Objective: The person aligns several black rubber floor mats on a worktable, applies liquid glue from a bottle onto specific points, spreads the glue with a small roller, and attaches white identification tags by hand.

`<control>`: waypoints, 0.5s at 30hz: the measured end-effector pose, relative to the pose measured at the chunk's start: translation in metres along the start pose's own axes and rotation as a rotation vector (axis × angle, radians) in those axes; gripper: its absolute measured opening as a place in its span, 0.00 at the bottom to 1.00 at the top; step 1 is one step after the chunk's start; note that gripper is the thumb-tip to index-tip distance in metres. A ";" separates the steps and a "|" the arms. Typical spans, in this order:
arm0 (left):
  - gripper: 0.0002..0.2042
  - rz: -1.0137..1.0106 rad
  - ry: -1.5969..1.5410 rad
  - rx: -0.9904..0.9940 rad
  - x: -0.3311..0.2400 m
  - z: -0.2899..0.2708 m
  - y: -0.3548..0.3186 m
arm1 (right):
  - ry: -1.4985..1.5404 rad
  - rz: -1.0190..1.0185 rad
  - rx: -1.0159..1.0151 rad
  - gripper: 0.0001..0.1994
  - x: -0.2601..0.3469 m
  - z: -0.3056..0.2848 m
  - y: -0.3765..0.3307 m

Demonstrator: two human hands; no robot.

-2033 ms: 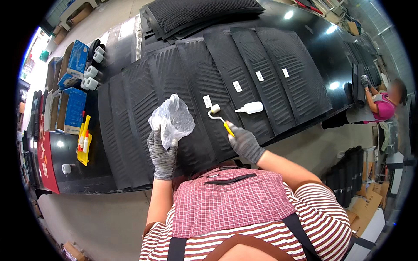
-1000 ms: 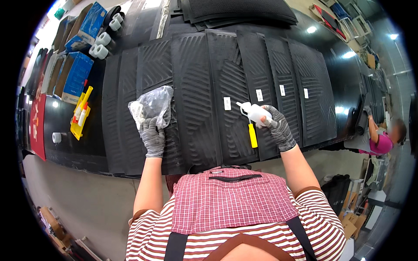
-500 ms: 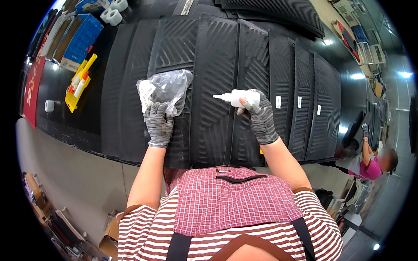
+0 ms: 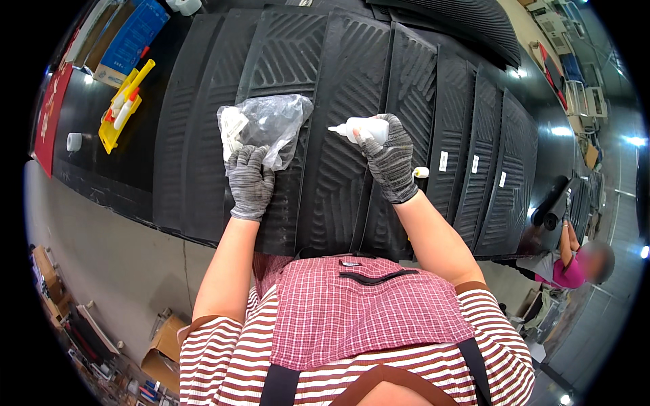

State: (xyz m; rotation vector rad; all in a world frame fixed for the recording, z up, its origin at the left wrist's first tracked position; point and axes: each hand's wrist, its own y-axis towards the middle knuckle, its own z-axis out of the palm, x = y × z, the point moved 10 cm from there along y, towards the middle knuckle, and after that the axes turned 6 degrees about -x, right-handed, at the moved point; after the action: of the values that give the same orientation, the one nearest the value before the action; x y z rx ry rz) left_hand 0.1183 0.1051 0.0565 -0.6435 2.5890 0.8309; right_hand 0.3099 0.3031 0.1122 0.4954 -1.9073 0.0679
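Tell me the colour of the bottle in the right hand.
White: the squeeze bottle in the right hand has a white body and nozzle, seen in the head view.

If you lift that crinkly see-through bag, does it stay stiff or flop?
The clear plastic bag would probably flop: it is thin and crumpled under the left hand. It looks light, holding only small pale pieces. It may slide easily on the black ribbed mat.

My left hand (image 4: 249,181) pins a clear plastic bag (image 4: 265,124) on the black mat (image 4: 338,81); my right hand (image 4: 389,159) grips a white squeeze bottle (image 4: 357,130).
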 end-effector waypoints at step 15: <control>0.18 -0.004 0.006 0.009 0.000 0.001 0.000 | -0.084 -0.105 0.067 0.17 0.016 0.003 -0.010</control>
State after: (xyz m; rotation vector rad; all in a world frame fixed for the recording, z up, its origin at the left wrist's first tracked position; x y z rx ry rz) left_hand 0.1185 0.1056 0.0554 -0.6492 2.5944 0.8162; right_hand 0.3059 0.2879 0.1233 0.6517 -1.9620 0.0426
